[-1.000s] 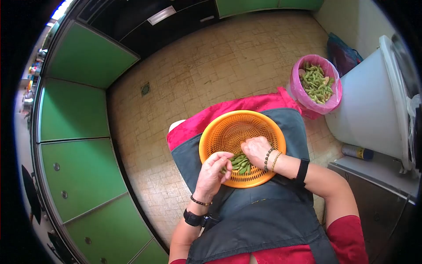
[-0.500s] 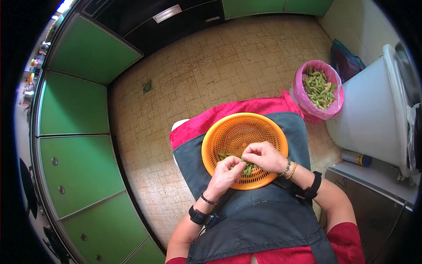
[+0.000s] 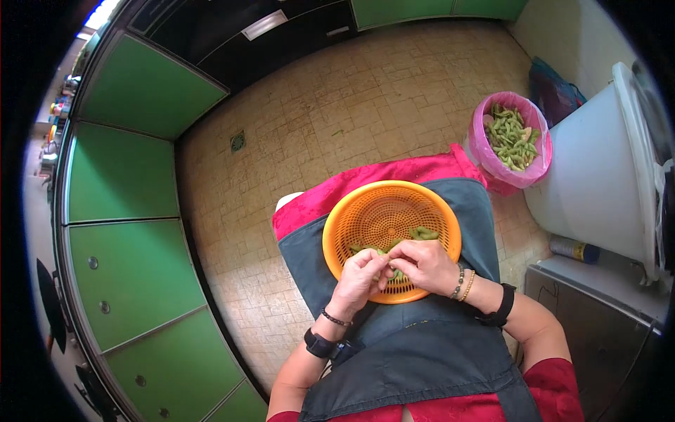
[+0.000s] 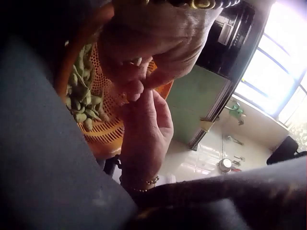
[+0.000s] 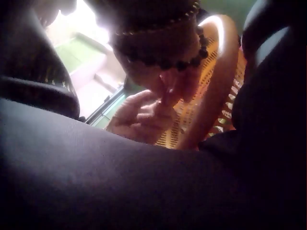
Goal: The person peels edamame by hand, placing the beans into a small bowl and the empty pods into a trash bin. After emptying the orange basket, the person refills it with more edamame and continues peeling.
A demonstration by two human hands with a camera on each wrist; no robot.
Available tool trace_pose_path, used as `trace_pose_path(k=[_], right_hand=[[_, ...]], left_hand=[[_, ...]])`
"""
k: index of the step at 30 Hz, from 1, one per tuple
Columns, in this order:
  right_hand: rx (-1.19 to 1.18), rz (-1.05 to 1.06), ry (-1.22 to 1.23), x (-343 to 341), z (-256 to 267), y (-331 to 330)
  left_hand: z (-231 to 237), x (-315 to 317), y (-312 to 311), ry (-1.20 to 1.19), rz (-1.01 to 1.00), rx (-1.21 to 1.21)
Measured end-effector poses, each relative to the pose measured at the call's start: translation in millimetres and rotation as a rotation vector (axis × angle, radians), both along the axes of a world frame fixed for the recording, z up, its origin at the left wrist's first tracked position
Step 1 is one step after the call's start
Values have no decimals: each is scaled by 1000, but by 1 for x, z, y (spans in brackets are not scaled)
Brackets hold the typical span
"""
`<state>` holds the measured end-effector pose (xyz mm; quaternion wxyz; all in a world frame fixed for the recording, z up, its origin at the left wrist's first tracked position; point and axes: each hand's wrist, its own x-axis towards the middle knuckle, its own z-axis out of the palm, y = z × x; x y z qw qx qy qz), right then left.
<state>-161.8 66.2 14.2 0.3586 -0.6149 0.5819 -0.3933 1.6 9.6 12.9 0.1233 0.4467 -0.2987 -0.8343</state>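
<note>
An orange plastic colander (image 3: 390,204) rests on the person's lap, with green edamame pods (image 3: 424,233) in its near and right parts. Over its near side my left hand (image 3: 360,278) and right hand (image 3: 427,269) meet at the fingertips. Thumb and fingers of both pinch at one small spot, where a bit of green edamame pod shows between them. In the left wrist view more pods (image 4: 84,98) lie against the colander wall, beside the joined hands. The pinched piece itself is mostly hidden by the fingers.
A pail lined with a pink bag (image 3: 484,151) holds many pods on the floor at the right. Past it are a white bin (image 3: 583,169) and a spray can (image 3: 575,249) on a low cabinet. Green cabinets (image 3: 123,172) line the left side.
My right hand has come from the colander's middle toward me and turned, meeting the left fingertips. The left hand moved slightly right. Pods at the colander's right side now show.
</note>
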Motion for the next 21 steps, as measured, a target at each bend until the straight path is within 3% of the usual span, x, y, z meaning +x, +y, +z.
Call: trace_pose_path(k=[6,21], right_hand=[[14,12,6,-2,8,0],[-29,-55,-16,13,2,-6]], left_hand=[[-4,6,-3,141,-35,100],[-29,7,3,379,169,297]])
